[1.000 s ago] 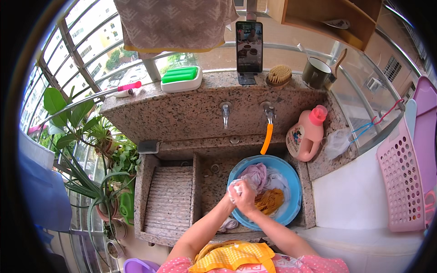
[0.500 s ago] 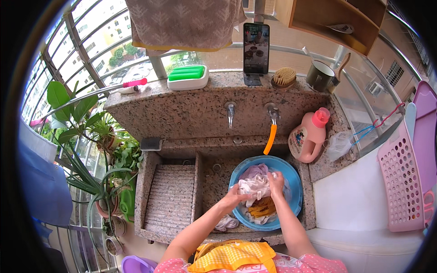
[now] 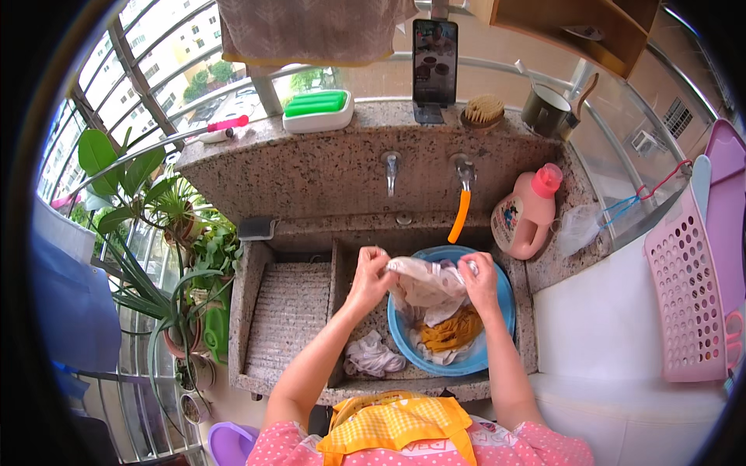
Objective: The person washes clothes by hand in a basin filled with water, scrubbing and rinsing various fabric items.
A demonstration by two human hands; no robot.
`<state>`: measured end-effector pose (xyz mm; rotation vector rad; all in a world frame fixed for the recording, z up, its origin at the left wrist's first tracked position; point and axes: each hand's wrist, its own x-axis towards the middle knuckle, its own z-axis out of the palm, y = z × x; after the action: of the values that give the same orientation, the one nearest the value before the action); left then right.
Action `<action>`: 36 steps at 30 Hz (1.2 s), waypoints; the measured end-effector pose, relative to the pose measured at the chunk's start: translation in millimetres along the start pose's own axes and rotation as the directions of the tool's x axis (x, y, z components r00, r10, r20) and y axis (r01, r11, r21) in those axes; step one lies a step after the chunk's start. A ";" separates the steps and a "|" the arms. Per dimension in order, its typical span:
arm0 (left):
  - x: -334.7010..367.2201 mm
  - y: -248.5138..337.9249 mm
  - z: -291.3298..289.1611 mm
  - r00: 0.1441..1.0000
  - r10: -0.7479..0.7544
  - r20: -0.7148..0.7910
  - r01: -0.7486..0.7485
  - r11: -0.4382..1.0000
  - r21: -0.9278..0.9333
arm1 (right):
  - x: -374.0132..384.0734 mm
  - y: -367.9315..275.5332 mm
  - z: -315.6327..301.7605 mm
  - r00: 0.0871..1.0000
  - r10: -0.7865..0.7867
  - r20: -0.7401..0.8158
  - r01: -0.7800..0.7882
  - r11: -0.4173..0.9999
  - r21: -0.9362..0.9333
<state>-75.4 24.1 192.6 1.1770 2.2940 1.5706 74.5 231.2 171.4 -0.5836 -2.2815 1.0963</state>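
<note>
Pale, wet cloth (image 3: 423, 283) is hanging stretched between the two hands above the blue basin (image 3: 497, 342). The left hand (image 3: 371, 273) is pinching its left edge with fingers closed on the fabric, and the right hand (image 3: 479, 278) is gripping the opposite edge the same way. Under the cloth, one yellow garment (image 3: 451, 330) is lying in the basin among other pale laundry, partly hidden by the raised piece. One twisted white garment (image 3: 373, 359) is sitting in the stone sink (image 3: 342, 256) just left of the basin, near the left forearm. One ribbed washboard (image 3: 289, 314) is filling the compartment further left. Two taps are sticking out of the granite wall: a plain one (image 3: 391, 167) and one with an orange hose (image 3: 460, 217) that is pointing down toward the basin's rim. One pink detergent bottle (image 3: 528, 213) is standing right of the hose. On the ledge are one phone (image 3: 434, 62), one scrubbing brush (image 3: 483, 113), one green soap dish (image 3: 316, 109) and one metal cup (image 3: 548, 113). One pink perforated basket (image 3: 688, 303) is leaning at the right, well apart from the hands.
</note>
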 end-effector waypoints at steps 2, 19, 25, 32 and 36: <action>9.1 2.3 -7.7 0.998 -0.063 0.002 0.062 0.975 -0.212 | -4.3 -18.3 7.0 0.985 -0.028 0.172 0.010 0.994 0.107; 55.4 104.1 -82.5 0.975 0.125 0.186 -0.060 0.944 -0.324 | 34.8 -98.4 -90.3 0.998 -0.016 -0.068 0.066 0.547 0.834; 51.8 109.9 -79.0 0.984 -0.030 0.177 0.067 0.976 -0.205 | 35.3 -104.7 -82.6 0.993 0.038 -0.107 0.077 0.471 0.879; 55.8 107.0 -63.7 0.980 -0.045 0.192 0.101 0.951 -0.292 | 35.4 -83.4 -84.6 0.971 -0.069 0.230 -0.062 0.853 0.518; 55.1 105.0 -50.5 0.952 -0.045 0.302 0.130 0.955 -0.267 | 24.4 -91.5 -43.1 0.908 -0.269 0.322 0.234 0.961 0.145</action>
<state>-83.2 39.3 320.4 1.1276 1.8374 1.5133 69.5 217.4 274.4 -0.0519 -2.4815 1.2505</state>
